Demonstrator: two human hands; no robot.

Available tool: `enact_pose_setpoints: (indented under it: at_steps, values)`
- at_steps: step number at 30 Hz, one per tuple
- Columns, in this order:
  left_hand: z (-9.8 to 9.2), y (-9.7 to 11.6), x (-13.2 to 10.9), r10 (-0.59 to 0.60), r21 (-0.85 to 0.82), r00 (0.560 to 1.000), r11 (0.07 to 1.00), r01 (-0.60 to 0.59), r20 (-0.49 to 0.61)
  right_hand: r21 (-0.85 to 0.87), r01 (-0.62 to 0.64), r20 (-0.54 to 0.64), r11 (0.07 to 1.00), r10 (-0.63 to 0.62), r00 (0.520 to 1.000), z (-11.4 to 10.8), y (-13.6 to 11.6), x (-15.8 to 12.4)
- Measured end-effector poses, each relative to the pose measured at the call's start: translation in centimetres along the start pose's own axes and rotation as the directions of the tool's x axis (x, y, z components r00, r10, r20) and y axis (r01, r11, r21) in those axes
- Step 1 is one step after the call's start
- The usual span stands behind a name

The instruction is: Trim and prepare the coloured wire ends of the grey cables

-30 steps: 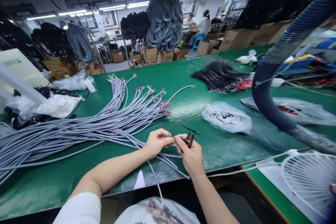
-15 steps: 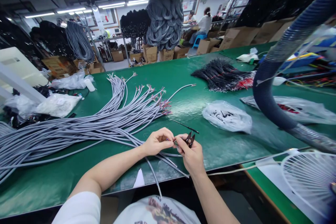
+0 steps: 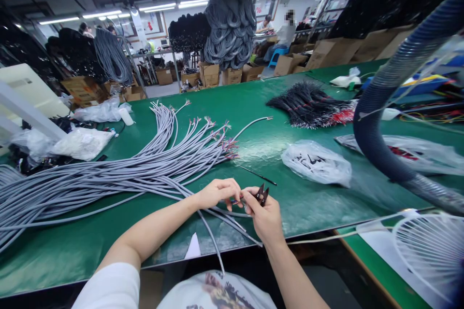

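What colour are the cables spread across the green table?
The cables are grey, with a slight bluish cast; the head view shows them best.

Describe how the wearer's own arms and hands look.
The left hand and right hand are bare, without gloves; no watch or bracelet shows on the left forearm or right forearm. The left sleeve is short and plain white; the right sleeve is out of view. The white shirt bears a printed picture.

Dark snips point(image 3: 260, 193), parted, gray cables point(image 3: 145, 166), fanned out
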State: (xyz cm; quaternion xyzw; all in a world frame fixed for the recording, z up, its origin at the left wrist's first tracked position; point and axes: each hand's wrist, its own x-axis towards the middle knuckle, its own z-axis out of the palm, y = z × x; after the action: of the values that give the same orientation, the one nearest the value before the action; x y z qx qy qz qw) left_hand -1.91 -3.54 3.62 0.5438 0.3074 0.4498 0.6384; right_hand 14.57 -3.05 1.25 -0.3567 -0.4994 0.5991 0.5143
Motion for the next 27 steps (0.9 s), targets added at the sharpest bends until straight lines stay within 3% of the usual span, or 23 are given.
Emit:
enact_pose_setpoints:
  at_steps: [4,10,17,23,27]
  values:
    - [0.4,0.2,-0.1,-0.017,0.032,1.000,0.999,0.018,-0.020,-0.031,0.023,0.016,0.999,-0.022,1.000,0.1,-0.1,-0.1]
    - [0.5,0.5,-0.1,-0.143,0.126,0.987,0.980,0.152,-0.079,-0.108,0.056,0.013,0.993,-0.055,0.998,-0.2,0.0,0.0]
    - [0.2,0.0,-0.1,-0.222,0.141,0.975,0.965,0.222,-0.019,-0.150,0.096,0.015,0.984,-0.095,0.995,-0.3,0.0,-0.1]
    - [0.0,-0.3,-0.1,-0.173,0.107,0.985,0.979,0.174,-0.019,0.009,-0.081,0.017,0.997,0.080,0.997,-0.4,0.2,0.9]
    - [-0.2,-0.3,-0.2,-0.207,0.118,0.978,0.972,0.202,0.027,0.127,-0.250,0.094,0.960,0.240,0.966,-0.3,0.5,1.4]
